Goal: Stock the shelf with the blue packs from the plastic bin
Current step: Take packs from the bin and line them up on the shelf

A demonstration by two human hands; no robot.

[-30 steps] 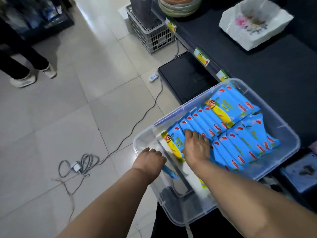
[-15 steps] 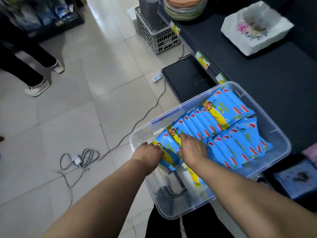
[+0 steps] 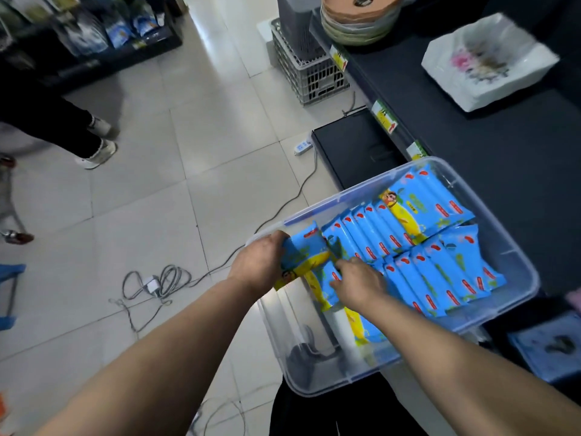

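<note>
Blue packs (image 3: pixel 393 234) stand edge-on in plastic bin (image 3: pixel 515 269). Left hand (image 3: pixel 257 265) curls round end pack (image 3: pixel 306 253); right hand (image 3: pixel 358 286), just beside, pinches its other edge, probably to lift it clear.

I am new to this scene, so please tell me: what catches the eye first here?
Bright blue packs lie in rows in a clear bin, right of centre. At its near left end the left hand grips one pack, and the right hand reaches among its neighbours. A dark shelf lies beyond.
</note>
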